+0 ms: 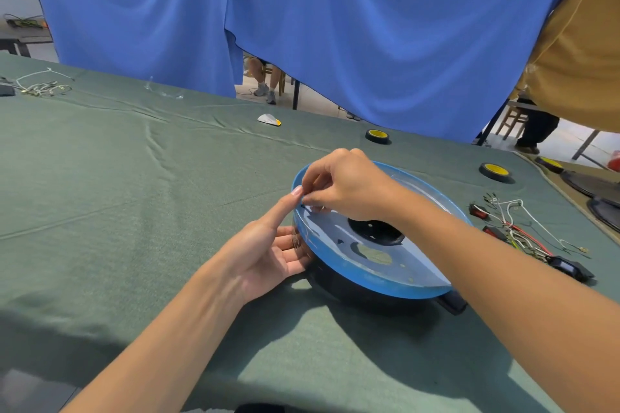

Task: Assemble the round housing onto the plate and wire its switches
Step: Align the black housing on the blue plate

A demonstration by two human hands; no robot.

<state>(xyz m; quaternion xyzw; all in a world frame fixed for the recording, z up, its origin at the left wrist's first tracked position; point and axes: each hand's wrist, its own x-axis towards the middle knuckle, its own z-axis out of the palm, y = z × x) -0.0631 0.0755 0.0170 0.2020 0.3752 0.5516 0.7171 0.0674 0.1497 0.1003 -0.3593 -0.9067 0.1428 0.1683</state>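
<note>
A round plate (369, 271) covered in blue film lies tilted on a dark round housing (339, 285) in the middle of the green table. My left hand (268, 248) cups the housing's left side, its index finger stretched up against the plate's rim. My right hand (342, 188) reaches over the plate and pinches the film's edge at the left rim, next to that fingertip. Red rocker switches (478, 211) with red, white and green wires (523, 235) lie to the right of the plate.
Two black-and-yellow tape rolls (377, 135) (496, 171) sit behind the plate, and a white-yellow scrap (269, 119) lies further left. A loose wire bundle (43, 85) is at the far left. Dark discs (590, 184) rest at the right edge. Blue cloth hangs behind.
</note>
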